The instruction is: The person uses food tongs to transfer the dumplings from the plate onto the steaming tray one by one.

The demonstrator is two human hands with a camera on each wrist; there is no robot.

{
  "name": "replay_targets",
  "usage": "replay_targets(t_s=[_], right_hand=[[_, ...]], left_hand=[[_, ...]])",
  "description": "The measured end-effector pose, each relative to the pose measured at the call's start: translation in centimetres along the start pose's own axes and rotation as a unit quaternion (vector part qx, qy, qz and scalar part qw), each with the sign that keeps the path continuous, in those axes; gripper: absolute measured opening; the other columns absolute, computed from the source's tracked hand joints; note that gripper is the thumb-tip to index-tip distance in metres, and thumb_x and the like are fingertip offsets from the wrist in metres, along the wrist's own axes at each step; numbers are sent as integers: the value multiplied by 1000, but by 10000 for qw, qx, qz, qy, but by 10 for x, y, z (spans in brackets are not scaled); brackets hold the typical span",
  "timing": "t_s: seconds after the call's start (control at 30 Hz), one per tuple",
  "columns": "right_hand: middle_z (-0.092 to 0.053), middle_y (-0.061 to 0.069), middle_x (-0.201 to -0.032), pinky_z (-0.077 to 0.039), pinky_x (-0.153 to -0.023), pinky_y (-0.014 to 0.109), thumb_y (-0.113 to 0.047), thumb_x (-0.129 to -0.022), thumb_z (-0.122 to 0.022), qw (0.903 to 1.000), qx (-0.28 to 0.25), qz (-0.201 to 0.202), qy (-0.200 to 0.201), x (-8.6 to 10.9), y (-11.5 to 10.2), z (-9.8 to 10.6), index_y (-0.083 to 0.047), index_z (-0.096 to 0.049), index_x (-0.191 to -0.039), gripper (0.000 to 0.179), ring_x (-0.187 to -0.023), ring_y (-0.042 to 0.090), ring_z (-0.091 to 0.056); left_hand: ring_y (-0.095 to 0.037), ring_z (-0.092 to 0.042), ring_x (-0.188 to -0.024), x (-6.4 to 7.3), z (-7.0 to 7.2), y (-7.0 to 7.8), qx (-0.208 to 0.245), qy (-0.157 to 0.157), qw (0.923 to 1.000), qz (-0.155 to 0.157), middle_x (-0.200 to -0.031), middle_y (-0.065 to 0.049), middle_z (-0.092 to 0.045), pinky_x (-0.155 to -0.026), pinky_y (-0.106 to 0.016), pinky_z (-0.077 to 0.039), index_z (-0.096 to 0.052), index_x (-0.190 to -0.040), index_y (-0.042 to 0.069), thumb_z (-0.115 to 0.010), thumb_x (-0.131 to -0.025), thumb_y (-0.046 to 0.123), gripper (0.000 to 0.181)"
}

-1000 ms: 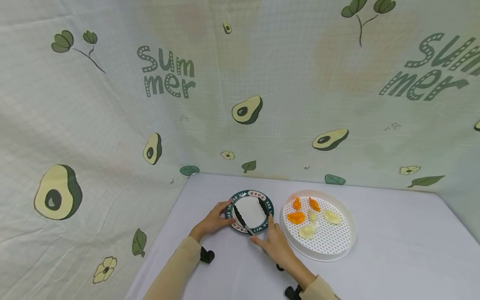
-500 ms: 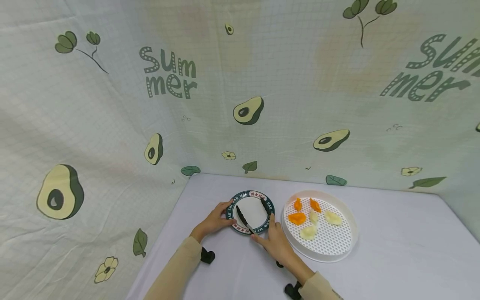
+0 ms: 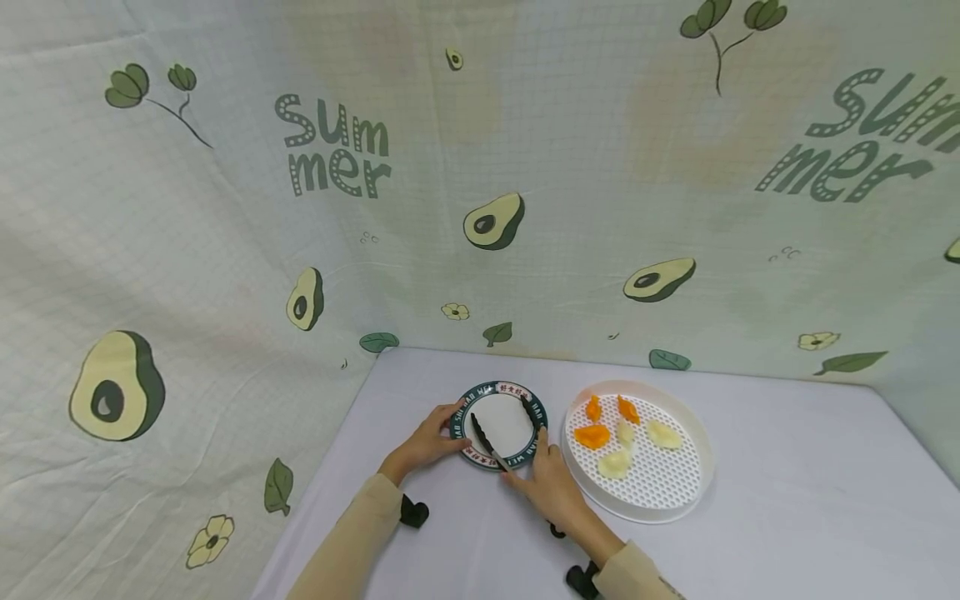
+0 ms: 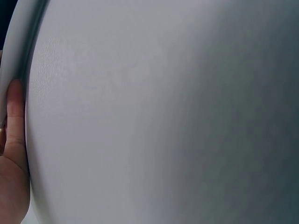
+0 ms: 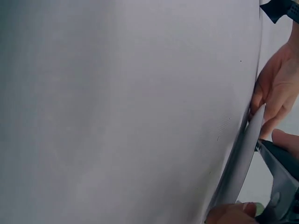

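My left hand (image 3: pixel 426 442) holds the left side of a round plate (image 3: pixel 506 425) by its rim, thumb over the near left edge. The plate has a white middle and a dark green rim with lettering. My right hand (image 3: pixel 557 493), at the plate's lower right, grips a pair of kitchen tongs (image 3: pixel 482 433). Two black tips of the tongs stand spread over the plate, nothing visible between them. A right finger reaches the plate's right rim. In the right wrist view, the tongs (image 5: pixel 280 177) show a grey metal arm beside the plate's edge (image 5: pixel 239 170).
Right of the plate stands a round white tray (image 3: pixel 703 467) with a perforated base. Several orange pieces (image 3: pixel 592 436) and pale yellow pieces (image 3: pixel 664 434) lie on it. A white cloth (image 3: pixel 795 483) covers the table. Behind hangs an avocado-print curtain (image 3: pixel 570 167).
Almost nothing differs. The right hand and tongs have shifted very slightly over the plate; the left hand, plate and tray pieces keep their places.
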State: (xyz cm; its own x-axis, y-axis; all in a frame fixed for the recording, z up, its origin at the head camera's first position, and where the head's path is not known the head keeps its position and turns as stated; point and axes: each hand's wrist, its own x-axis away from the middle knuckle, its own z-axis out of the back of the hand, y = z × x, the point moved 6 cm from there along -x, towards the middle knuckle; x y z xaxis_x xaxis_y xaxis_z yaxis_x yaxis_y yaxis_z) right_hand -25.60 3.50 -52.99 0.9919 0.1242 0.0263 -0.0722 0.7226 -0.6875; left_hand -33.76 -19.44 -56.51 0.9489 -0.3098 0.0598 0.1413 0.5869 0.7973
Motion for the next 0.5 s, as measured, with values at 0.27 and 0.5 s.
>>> replay_targets(t_s=[0.27, 0.5], right_hand=[[-52, 42, -119, -53, -58, 36, -47, -81, -81, 9988, 491, -28, -45, -2, -1, -2, 17, -22, -149, 110, -76, 29, -57], [-52, 43, -117, -55, -59, 39, -48, -78, -82, 9973, 726, -105, -36, -1, -3, -2, 18, -22, -148, 114, -75, 31, -58]], left_hand=[[-29, -48, -125, 1, 0, 0, -74, -5, 10000, -4, -150, -15, -40, -111, -52, -34, -35, -156, 13, -78, -88, 26, 81], [-29, -47, -127, 0, 0, 0, -52, 7, 10000, -1, -151, -14, -40, -112, -51, -32, -35, -156, 15, -78, -88, 28, 82]])
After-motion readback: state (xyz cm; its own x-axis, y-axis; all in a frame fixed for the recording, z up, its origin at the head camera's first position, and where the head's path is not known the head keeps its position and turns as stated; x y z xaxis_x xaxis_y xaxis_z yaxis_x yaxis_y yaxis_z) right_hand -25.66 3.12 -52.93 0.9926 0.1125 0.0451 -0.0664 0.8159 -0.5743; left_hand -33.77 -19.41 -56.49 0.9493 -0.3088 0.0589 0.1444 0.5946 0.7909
